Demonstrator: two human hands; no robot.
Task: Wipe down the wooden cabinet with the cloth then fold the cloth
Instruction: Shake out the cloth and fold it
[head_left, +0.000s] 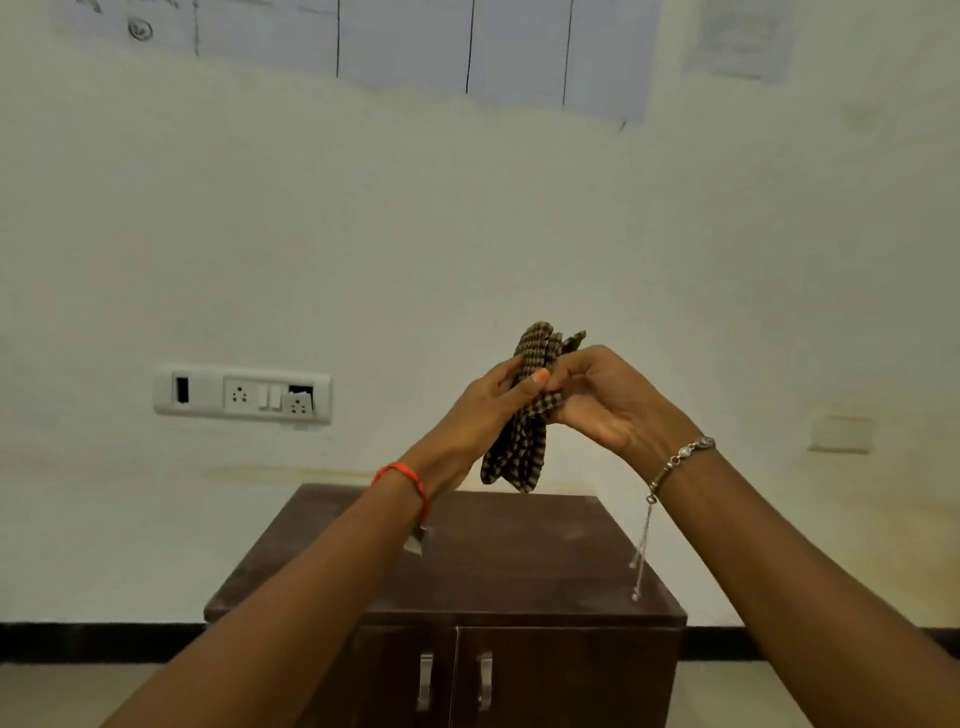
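A brown-and-tan checked cloth is bunched into a narrow vertical bundle in the air above the cabinet. My left hand grips it from the left, thumb pressed on the fabric. My right hand pinches the same bundle from the right with curled fingers. The cloth's upper end sticks up above both hands and its lower end hangs below them, clear of the cabinet. The dark brown wooden cabinet stands below against the wall, with two closed doors and metal handles.
A pale wall fills the background, with a white socket and switch panel at the left and a small blank plate at the right. Paper sheets hang high on the wall. A small pale scrap lies on the cabinet top.
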